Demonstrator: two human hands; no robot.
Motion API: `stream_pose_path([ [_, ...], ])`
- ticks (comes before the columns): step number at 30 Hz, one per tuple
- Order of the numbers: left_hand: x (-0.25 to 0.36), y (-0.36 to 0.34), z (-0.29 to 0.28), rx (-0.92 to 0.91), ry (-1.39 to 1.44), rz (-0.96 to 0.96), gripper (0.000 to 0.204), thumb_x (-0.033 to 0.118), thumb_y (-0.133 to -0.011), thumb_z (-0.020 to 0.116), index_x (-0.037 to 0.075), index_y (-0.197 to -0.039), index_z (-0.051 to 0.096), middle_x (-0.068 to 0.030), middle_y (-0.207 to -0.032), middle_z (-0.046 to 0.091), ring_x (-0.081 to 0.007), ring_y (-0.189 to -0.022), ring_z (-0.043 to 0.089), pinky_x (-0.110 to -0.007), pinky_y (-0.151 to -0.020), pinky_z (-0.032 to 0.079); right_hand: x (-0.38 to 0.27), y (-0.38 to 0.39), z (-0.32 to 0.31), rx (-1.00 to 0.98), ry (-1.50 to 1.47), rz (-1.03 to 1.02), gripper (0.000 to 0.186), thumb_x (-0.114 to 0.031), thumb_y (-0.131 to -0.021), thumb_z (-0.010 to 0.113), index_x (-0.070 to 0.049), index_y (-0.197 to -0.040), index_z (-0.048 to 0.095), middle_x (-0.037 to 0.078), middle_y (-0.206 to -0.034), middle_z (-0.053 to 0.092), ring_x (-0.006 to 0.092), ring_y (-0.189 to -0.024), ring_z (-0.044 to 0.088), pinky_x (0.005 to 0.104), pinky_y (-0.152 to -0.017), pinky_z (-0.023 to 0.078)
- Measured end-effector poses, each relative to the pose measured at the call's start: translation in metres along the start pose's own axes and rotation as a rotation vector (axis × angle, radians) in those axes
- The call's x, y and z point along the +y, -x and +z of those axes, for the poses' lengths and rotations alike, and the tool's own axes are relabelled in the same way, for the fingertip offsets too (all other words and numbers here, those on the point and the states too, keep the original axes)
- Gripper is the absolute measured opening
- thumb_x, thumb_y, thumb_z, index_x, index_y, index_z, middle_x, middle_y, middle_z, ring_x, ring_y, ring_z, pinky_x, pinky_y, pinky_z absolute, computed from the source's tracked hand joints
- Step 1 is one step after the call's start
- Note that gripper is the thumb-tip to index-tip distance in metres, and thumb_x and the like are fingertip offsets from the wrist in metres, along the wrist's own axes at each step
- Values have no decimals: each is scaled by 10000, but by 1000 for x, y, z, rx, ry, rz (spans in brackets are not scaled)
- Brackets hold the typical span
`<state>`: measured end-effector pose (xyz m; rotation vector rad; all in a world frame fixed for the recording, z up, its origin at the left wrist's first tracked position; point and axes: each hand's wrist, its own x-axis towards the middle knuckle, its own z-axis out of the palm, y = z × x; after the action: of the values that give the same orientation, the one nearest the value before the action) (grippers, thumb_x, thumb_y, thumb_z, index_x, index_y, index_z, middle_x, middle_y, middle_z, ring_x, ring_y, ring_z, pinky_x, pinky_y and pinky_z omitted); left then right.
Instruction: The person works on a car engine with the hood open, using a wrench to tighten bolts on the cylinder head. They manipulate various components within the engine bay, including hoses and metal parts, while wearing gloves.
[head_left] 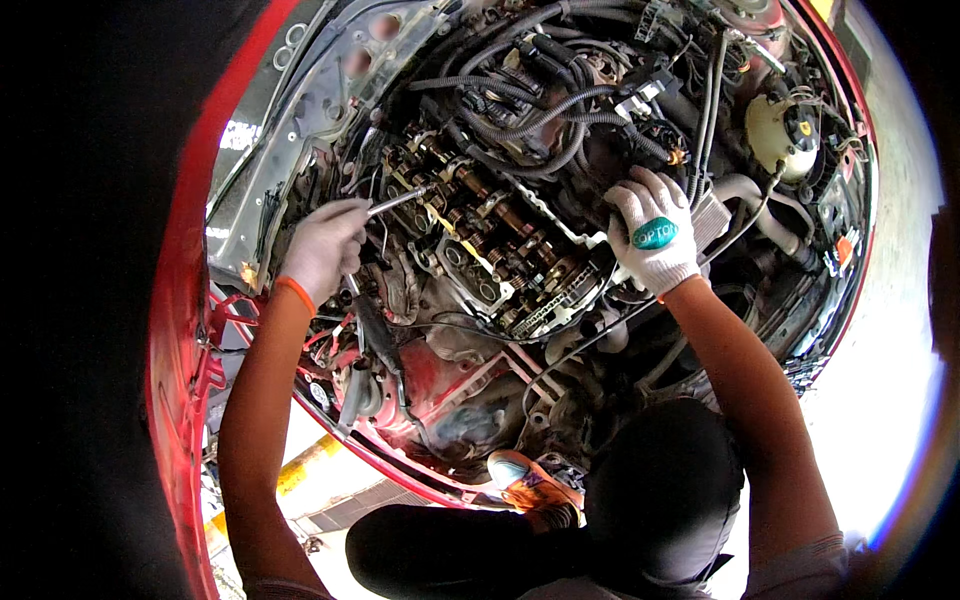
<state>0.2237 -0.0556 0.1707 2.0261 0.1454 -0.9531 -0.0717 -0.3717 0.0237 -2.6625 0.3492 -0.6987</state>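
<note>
My left hand (325,250), in a white glove with an orange cuff, is closed around a wrench with a slim silver shaft (398,202). The shaft slants up to the right, and its far end reaches the left side of the opened engine's valve train (490,205). Whether that end sits on a bolt is too small to tell. On the right, my right hand (655,228), in a white glove with a green patch, lies over the engine's edge with its thumb apart. I see no tool in it. Exposed camshafts and a timing chain (560,300) lie between my hands.
Black corrugated hoses (530,125) loop over the far side of the engine. A pale fluid reservoir (783,138) stands at the far right. Red bodywork (185,320) frames the bay on the left. My knee (440,550) and an orange shoe (535,485) are at the front edge.
</note>
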Motion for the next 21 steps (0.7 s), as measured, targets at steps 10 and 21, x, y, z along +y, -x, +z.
stream_pose_path([
  [10,-13,-13,-9,-54,232,-88,302,190,-1014,748,33,-1271,731,-30,-863,662,-110,-640,560,-270,-561,460,1,-1,0,20,-7,-17,375,-100,-768,746,-131,-1135,677,78,-1154,715,332,-1284,628,509,-1125,478],
  [21,-18,-17,-11,-14,174,-80,248,154,-1040,711,41,-1257,752,18,-843,601,-51,-538,448,-276,-478,414,3,1,2,-2,-19,-6,398,-101,-760,746,-123,-1152,684,89,-1165,719,333,-1290,626,518,-1128,474],
])
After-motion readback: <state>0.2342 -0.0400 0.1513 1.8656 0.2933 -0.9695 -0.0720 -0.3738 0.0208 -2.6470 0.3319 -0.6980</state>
